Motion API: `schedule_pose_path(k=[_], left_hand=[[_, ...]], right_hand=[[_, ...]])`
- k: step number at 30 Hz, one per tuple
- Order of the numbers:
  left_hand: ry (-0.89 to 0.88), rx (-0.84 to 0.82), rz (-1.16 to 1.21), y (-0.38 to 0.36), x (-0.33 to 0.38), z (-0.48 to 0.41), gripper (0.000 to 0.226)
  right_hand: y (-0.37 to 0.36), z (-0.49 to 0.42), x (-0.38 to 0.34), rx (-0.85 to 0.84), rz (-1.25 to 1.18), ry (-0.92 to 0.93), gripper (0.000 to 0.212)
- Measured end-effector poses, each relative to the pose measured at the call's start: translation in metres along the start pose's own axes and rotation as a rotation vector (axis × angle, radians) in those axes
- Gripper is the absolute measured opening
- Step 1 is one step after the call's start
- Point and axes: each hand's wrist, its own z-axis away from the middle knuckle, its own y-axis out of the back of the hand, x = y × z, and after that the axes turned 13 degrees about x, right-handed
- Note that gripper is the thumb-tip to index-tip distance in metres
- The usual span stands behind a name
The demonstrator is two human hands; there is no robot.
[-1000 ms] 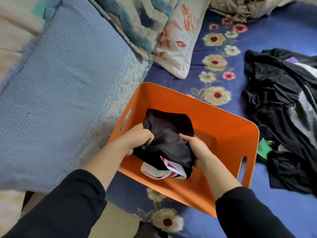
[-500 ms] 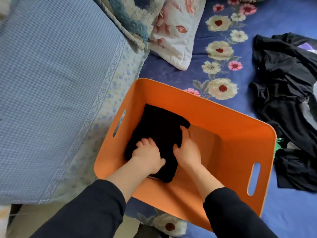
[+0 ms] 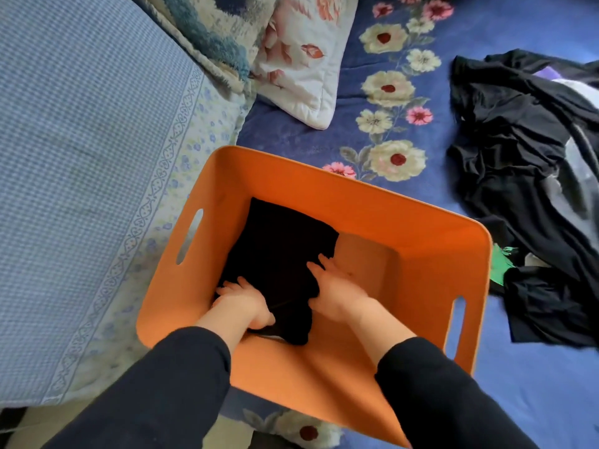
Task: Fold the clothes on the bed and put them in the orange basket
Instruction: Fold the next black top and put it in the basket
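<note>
Folded black cloth bundle (image 3: 278,254) now lies flat on floor of orange plastic basket (image 3: 372,202), left side; second ago I held it above the rim. My right hand (image 3: 337,286) flat, fingers straight, pressing its right edge. My left hand (image 3: 243,303) at near-left edge; pinching or pressing, can't tell. One item stowed. Crumpled black clothes heap (image 3: 518,189) waits on blue floral bedspread (image 3: 291,137), right of basket.

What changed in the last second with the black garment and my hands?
The folded black garment was lowered to the floor of the orange basket, left side. The left hand and right hand let go and now rest flat on its near edge. The pile of clothes stayed put.
</note>
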Motion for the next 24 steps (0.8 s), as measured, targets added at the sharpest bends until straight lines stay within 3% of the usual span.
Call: schedule_pose_path(k=[2,4,8,11,14,17,20,24], left_hand=[[-0.062,0.099,0.135,0.017,0.0,0.008,0.089],[-0.123,0.284,0.329,0.038,0.01,0.027,0.063],[-0.238,0.71,0.7,0.081,0.056,0.082,0.033],[-0.355,1.006,0.848,0.104,0.108,0.131,0.02],[-0.463,1.155,0.807,0.109,0.168,0.169,0.02],[-0.531,1.205,0.785,0.098,0.243,0.191,0.02],[-0.552,1.071,0.762,0.062,0.326,0.206,0.022],[-0.754,0.886,0.529,-0.006,0.407,0.213,0.02]], right_hand=[[0.027,0.012,0.003,0.07,-0.043,0.022,0.067],[0.059,0.037,0.011,0.204,0.0,0.105,0.057],[0.113,0.095,0.043,0.395,-0.065,0.257,0.037],[0.149,0.145,0.088,0.569,-0.173,0.283,0.029],[0.169,0.193,0.155,0.684,-0.254,0.231,0.022],[0.172,0.229,0.238,0.679,-0.232,0.105,0.023],[0.163,0.254,0.325,0.613,-0.229,-0.078,0.025],[0.138,0.273,0.419,0.466,-0.258,-0.331,0.018]])
